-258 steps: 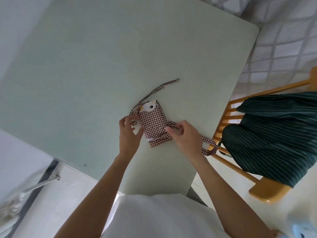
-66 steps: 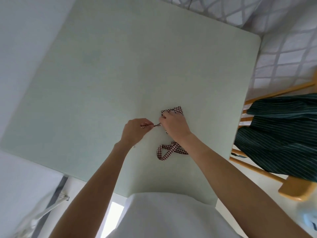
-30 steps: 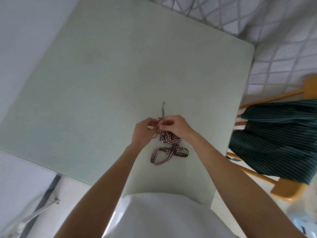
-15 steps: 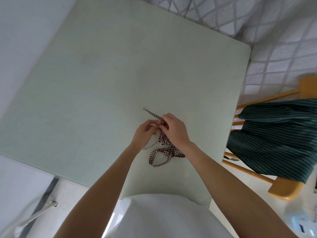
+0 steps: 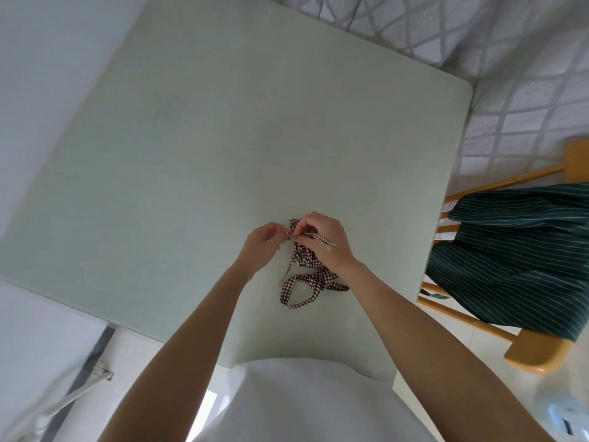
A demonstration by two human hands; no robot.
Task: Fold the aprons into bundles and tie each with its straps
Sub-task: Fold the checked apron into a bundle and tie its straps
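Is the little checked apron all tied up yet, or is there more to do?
Nearly. The checked apron is already folded into a small bundle on the table. The left hand and right hand are pinching its straps, tying them. A loop lies loose. The striped apron on the chair isn't folded.

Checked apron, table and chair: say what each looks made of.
Checked apron: thin woven cloth, probably cotton; it crumples, and its straps lie limp.
Table: smooth pale green top, laminate or painted board, with a soft sheen; cannot tell which.
Chair: yellowish wood, seemingly varnished; slats show.
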